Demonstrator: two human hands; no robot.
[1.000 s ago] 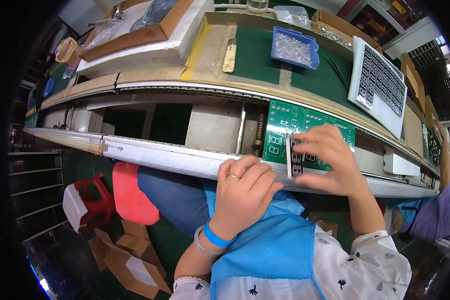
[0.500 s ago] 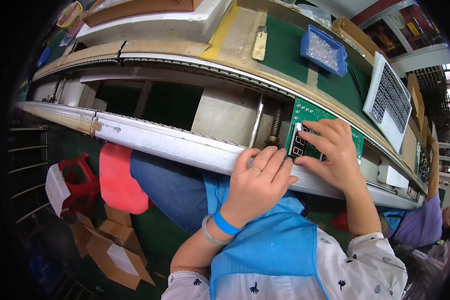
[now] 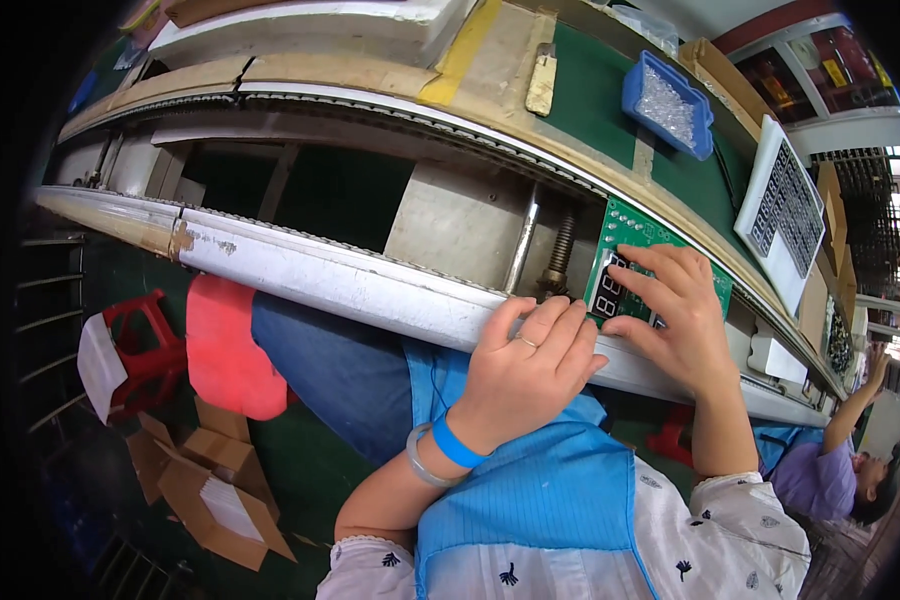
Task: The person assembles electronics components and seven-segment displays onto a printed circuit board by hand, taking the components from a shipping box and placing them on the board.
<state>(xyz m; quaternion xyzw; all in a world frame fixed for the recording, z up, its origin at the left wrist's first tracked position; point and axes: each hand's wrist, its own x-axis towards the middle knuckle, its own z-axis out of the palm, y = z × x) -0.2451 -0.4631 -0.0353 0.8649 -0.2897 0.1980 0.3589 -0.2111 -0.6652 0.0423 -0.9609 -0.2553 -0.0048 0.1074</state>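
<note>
1. Part in hand: slim black display module with white segment digits [image 3: 606, 292]. Lies at the left end of the green circuit board [image 3: 630, 218], long side running away from the wearer. Face up; can't tell if its pins are seated.
2. Right hand [image 3: 678, 312]: narrow grip on the module. Fingertips at its upper end, thumb at its lower end, palm off to the right, over the board. The hand covers much of the board's middle.
3. Left hand [image 3: 536, 358]: fingers half bent and close together, over the silver-grey metal near rail [image 3: 340, 272]. Fingertips just beside the module's lower end and the board's near left corner. Nothing visible in it; underside hidden, so can't tell if it holds anything. Blue band [image 3: 457, 443] on that wrist.
4. Module relative to hands: between them, up and right of the left fingertips, directly left of the right palm.
5. Board: spans the gap between near rail and tan far-side ledge [image 3: 330, 76]. Threaded metal rod [image 3: 562, 250] sits just left of it.
6. Far side, green tabletop [image 3: 588, 100]: blue plastic tray [image 3: 631, 92] of small clear parts [image 3: 665, 105]; a cream-handled tool [image 3: 541, 85] left of it. To the right, white slab [image 3: 782, 272] carrying rows of black display pieces [image 3: 792, 195].
7. Floor, lower left: red plastic stool [image 3: 173, 350], open brown cardboard box [image 3: 182, 497].
8. Far right: another person in a purple top [image 3: 815, 480], arm raised.
</note>
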